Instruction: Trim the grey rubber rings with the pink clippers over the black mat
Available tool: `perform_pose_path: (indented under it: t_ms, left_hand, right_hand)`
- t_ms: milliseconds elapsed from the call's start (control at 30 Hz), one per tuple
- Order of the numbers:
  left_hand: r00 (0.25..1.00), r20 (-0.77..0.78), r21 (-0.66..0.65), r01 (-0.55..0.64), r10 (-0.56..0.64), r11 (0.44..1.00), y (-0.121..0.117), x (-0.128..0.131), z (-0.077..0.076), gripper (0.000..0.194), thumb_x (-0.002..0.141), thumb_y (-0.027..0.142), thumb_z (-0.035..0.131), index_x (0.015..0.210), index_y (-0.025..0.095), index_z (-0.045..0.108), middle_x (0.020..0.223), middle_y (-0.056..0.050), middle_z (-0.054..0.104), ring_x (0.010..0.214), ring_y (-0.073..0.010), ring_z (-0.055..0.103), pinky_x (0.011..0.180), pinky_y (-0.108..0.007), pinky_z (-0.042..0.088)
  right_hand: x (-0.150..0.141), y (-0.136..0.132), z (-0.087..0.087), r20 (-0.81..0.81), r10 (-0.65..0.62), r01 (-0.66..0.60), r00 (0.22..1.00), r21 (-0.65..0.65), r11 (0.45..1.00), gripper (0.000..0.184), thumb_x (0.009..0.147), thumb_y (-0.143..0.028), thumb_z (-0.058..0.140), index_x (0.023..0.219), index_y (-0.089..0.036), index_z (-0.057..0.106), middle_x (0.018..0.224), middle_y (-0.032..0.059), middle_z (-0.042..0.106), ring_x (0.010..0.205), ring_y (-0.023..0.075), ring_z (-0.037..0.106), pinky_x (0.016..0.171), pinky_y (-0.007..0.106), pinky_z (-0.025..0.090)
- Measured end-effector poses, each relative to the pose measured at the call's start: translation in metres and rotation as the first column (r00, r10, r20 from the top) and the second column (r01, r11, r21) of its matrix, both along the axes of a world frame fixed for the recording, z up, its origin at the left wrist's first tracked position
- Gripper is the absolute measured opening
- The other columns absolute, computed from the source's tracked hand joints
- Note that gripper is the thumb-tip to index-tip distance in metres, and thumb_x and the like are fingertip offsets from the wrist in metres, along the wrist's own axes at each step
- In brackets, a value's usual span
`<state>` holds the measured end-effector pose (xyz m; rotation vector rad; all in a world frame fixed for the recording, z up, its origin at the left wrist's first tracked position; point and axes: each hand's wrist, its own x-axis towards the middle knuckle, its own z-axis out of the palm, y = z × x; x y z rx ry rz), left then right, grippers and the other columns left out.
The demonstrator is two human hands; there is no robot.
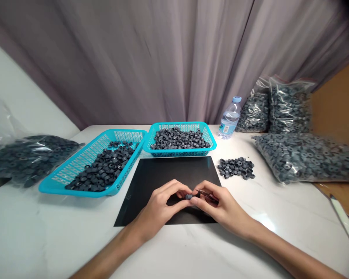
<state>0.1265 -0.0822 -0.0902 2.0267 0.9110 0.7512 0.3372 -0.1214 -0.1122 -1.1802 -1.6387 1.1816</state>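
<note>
Over a black mat [151, 174], my two hands meet fingertip to fingertip. My left hand [158, 205] pinches a small dark grey hollow cylinder [189, 197] between thumb and fingers. In my right hand [225, 207] is a slim, dark, pointed pair of tweezers [208, 195], partly hidden by the fingers. Its thumb and index fingertips press close against the right side of the cylinder; whether they also grip it I cannot tell. A loose pile of similar cylinders [235, 167] lies on the white table, right of the mat.
Two blue plastic baskets [116, 133] [179, 154] hold many such cylinders, left of and behind the mat. A water bottle [229, 118] stands back right. Filled clear bags stand upright [291, 104] and lie flat [311, 159] at the right; another bag [37, 155] lies left.
</note>
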Motion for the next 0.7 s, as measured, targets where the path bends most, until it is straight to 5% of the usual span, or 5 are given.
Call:
perform_pose_path:
  t_ms: [300, 533, 700]
  left_hand:
    - [0.997, 0.060, -0.141, 0.066, -0.058, 0.988, 0.005, -0.001, 0.005, 0.020, 0.089, 0.033, 0.073, 0.105, 0.022, 0.077, 0.101, -0.005, 0.070, 0.088, -0.0176, 0.066, 0.084, -0.028, 0.052]
    - [0.988, 0.149, -0.420, 0.036, 0.030, 0.907, 0.011, -0.001, -0.002, 0.025, 0.082, 0.032, 0.080, 0.103, 0.019, 0.076, 0.101, -0.005, 0.073, 0.096, -0.0201, 0.070, 0.093, -0.032, 0.055]
    - [0.982, 0.177, -0.492, 0.034, 0.062, 0.870, 0.011, 0.000, -0.002, 0.027, 0.080, 0.032, 0.081, 0.103, 0.018, 0.077, 0.100, -0.006, 0.078, 0.100, -0.0231, 0.072, 0.096, -0.035, 0.055]
  right_hand:
    - [0.002, 0.001, 0.003, -0.049, -0.001, -0.001, 0.999, -0.020, 1.000, 0.032, 0.097, -0.051, 0.059, 0.089, -0.019, 0.059, 0.066, -0.0057, 0.044, 0.060, 0.0113, 0.037, 0.056, 0.025, 0.030]
    - [0.004, 0.001, 0.004, -0.087, -0.062, 0.059, 0.994, -0.035, 0.998, 0.034, 0.097, -0.053, 0.059, 0.088, -0.020, 0.057, 0.066, -0.0057, 0.045, 0.060, 0.0112, 0.042, 0.056, 0.024, 0.034]
    - [0.006, 0.006, 0.004, -0.126, -0.160, 0.161, 0.979, -0.006, 0.987, 0.037, 0.096, -0.055, 0.058, 0.085, -0.020, 0.054, 0.069, -0.0046, 0.046, 0.061, 0.0114, 0.043, 0.057, 0.024, 0.036]
